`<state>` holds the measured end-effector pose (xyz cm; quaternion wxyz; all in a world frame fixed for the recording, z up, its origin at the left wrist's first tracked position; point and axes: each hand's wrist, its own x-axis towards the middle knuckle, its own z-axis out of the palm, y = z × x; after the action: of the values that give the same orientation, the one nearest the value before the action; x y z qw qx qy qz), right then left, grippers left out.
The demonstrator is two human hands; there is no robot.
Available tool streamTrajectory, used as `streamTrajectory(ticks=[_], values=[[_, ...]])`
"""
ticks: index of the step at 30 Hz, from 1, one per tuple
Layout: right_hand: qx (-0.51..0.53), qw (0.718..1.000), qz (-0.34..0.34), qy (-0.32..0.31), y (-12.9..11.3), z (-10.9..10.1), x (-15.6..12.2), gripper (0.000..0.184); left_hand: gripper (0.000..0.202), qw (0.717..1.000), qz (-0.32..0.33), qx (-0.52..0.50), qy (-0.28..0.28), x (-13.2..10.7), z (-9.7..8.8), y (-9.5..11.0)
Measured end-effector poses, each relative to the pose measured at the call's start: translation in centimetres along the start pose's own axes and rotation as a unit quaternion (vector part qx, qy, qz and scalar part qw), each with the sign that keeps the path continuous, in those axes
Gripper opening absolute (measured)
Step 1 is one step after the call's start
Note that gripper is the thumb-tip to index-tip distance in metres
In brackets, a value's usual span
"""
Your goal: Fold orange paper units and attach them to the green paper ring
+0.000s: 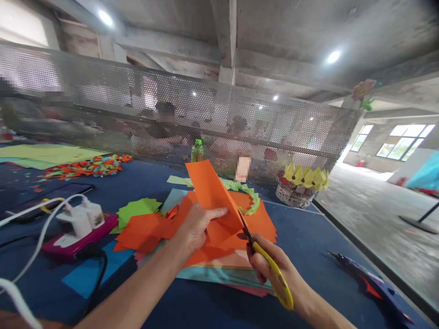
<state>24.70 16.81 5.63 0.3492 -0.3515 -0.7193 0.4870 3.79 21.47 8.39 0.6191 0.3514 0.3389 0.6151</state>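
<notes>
My left hand [200, 224] grips a folded sheet of orange paper [214, 187], the thumb pressed flat across its lower part. In my right hand [269, 256] is a pair of scissors [274, 269] with yellow handles. The scissors' dark blades point up and touch or overlap the orange sheet's right edge; whether they are parted is hard to tell. Beneath both hands lies a stack of coloured paper [222, 273], orange on top with pale green and pink layers below. Behind the sheet curls a chain of folded light green paper [252, 201].
At left are a magenta power strip [106, 225] with white chargers and cables, a phone [73, 189] and a pile of folded paper pieces [89, 167]. A green-capped bottle [197, 151] and a basket [295, 194] stand near the perforated screen [137, 105]. A glue gun [373, 281] lies right.
</notes>
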Motion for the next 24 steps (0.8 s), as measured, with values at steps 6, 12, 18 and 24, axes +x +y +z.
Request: streamTrajectory(ticks=[6,12,18,24], values=[[-0.014,1.000,-0.016,-0.001,-0.28,0.03,0.07,0.042,0.027,1.000,-0.012,0.009,0.006,-0.12,0.13,0.06],[-0.016,1.000,-0.008,0.006,0.36,-0.02,-0.07,0.044,0.028,1.000,-0.012,0.018,0.009,-0.21,0.31,0.24],[-0.010,1.000,0.011,0.020,0.28,-0.03,-0.25,0.047,0.030,1.000,-0.018,0.022,0.006,-0.28,0.31,0.12],[-0.009,1.000,-0.018,-0.001,-0.39,0.05,-0.03,0.040,0.032,1.000,-0.016,0.022,0.007,-0.31,0.26,0.14]])
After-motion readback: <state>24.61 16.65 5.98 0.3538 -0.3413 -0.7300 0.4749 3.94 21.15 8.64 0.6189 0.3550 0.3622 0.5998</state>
